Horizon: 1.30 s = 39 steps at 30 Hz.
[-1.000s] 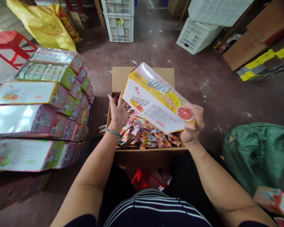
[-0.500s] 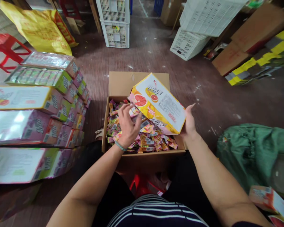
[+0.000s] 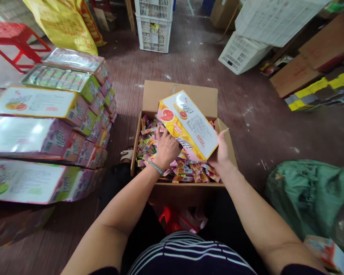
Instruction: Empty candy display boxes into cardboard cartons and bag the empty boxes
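Yellow and white, a box (image 3: 195, 124) tilts above a carton (image 3: 179, 96) of little packets (image 3: 185, 170). The right hand (image 3: 223, 153) clamps its fingers on the box's right end. The left hand (image 3: 166, 149) bends its fingers by the left end; I cannot tell if they grip.

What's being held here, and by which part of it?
A fruit-printed box: the right hand holds its right end. The left hand is at its near side, its grip unclear.

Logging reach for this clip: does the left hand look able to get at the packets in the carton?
Probably yes: the left hand is over the open carton, with packets uncovered beside it. The box tilted above hides some, but leaves the left side free.
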### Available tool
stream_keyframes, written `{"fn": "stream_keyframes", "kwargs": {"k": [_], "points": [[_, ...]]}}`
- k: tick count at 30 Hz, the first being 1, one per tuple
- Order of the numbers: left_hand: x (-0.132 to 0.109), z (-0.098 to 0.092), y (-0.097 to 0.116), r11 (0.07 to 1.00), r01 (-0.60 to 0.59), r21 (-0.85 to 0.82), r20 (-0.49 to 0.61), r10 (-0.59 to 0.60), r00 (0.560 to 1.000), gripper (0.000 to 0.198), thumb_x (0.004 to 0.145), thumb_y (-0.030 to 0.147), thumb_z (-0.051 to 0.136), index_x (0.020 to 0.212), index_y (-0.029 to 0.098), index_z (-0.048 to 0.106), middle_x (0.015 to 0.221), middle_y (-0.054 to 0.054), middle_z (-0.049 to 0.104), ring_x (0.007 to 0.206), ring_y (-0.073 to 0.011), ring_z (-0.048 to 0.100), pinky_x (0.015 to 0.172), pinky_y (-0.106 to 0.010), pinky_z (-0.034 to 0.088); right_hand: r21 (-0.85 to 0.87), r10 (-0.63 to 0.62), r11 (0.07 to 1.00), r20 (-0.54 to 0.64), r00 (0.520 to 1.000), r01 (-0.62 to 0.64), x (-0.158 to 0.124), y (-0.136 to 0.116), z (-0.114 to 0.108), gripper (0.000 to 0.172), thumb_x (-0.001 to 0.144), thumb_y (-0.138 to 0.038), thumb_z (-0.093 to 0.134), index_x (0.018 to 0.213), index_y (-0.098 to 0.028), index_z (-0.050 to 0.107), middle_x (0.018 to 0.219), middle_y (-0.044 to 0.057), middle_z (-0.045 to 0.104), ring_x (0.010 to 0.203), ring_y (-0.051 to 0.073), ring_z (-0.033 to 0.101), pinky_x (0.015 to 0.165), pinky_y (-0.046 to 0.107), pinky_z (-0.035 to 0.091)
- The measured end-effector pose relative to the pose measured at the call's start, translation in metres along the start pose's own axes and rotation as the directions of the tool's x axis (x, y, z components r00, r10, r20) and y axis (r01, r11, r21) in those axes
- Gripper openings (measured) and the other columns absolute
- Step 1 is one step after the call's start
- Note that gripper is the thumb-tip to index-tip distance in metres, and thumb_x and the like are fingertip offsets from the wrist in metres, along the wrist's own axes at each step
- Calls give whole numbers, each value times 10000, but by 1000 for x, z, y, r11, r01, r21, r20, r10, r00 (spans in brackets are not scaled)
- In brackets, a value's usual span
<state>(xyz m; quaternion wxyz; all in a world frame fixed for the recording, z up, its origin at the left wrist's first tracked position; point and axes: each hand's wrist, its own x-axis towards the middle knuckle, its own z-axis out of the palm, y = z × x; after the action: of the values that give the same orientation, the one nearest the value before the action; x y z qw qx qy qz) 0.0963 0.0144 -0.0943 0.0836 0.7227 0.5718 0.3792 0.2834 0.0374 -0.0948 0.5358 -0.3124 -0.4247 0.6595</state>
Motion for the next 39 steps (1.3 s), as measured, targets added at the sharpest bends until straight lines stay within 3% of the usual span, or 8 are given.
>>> {"fn": "stream_keyframes", "kwargs": {"k": [4, 7, 11, 20, 24, 31, 35, 39], "points": [[1, -13, -1, 959, -198, 202, 41, 194, 980, 280, 921, 104, 483, 921, 193, 748, 970, -174, 735, 1018, -330, 623, 927, -511, 458, -16, -64, 998, -36, 997, 64, 7, -11, -6, 859, 895, -939, 347, 1292, -244, 658, 1260, 114, 720, 1303, 344, 626, 1044, 610, 554], [-3, -23, 2, 953, -270, 137, -172, 292, 941, 302, 1030, 223, 428, 1015, 229, 729, 813, -101, 677, 841, -262, 588, 841, -432, 438, 11, -52, 999, -18, 998, 52, 10, -16, -10, 793, 904, -904, 413, 1255, -244, 680, 1260, 102, 722, 1316, 331, 616, 1082, 591, 542], [-8, -27, 6, 976, -202, -79, -473, 142, 869, 349, 1072, 431, 410, 956, 249, 684, 767, -69, 638, 747, -236, 544, 767, -411, 402, 83, 127, 988, 44, 991, -131, 10, -9, -12, 813, 922, -900, 373, 1282, -241, 684, 1296, 95, 712, 1266, 311, 648, 1107, 556, 535], [-5, -54, 1, 963, -16, -267, -693, -181, 698, 312, 1067, 426, 460, 894, 268, 666, 890, -70, 653, 906, -255, 550, 916, -424, 443, 174, 199, 966, -40, 979, -190, 16, 1, -24, 849, 978, -854, 177, 1258, -229, 678, 1248, 114, 731, 1125, 291, 709, 993, 530, 590], [-3, -53, -15, 983, 176, -44, -537, -172, 826, 117, 912, 354, 675, 948, 256, 729, 972, -123, 651, 1035, -338, 513, 994, -554, 400, 83, 212, 974, -27, 977, -209, 19, 2, -40, 843, 982, -839, 173, 1154, -201, 695, 1151, 136, 748, 942, 284, 735, 827, 476, 625], [-3, -24, 14, 973, 24, 228, -273, 40, 961, 309, 896, 236, 626, 1178, 274, 746, 1537, -116, 507, 1447, -386, 351, 1183, -569, 287, 104, 306, 946, 34, 951, -308, 2, 7, -17, 862, 1021, -786, 71, 1302, -211, 648, 1209, 112, 736, 1009, 273, 729, 933, 493, 599], [6, -25, 1, 910, 320, 263, -292, -241, 926, 531, 904, 284, 602, 1428, 201, 622, 1634, -195, 382, 1496, -473, 243, 1171, -664, 241, 157, 301, 939, 53, 952, -305, -10, 15, -3, 716, 1038, -760, 275, 1377, -238, 630, 1286, 99, 716, 1285, 298, 633, 1117, 554, 506], [16, -29, -20, 862, 461, 210, -287, -397, 872, 440, 973, 263, 466, 1358, 142, 642, 1496, -238, 497, 1308, -436, 458, 1067, -601, 389, 165, 202, 964, 48, 978, -207, -14, 18, -1, 734, 996, -808, 371, 1373, -240, 644, 1287, 117, 711, 1363, 322, 577, 1143, 584, 484]]}}
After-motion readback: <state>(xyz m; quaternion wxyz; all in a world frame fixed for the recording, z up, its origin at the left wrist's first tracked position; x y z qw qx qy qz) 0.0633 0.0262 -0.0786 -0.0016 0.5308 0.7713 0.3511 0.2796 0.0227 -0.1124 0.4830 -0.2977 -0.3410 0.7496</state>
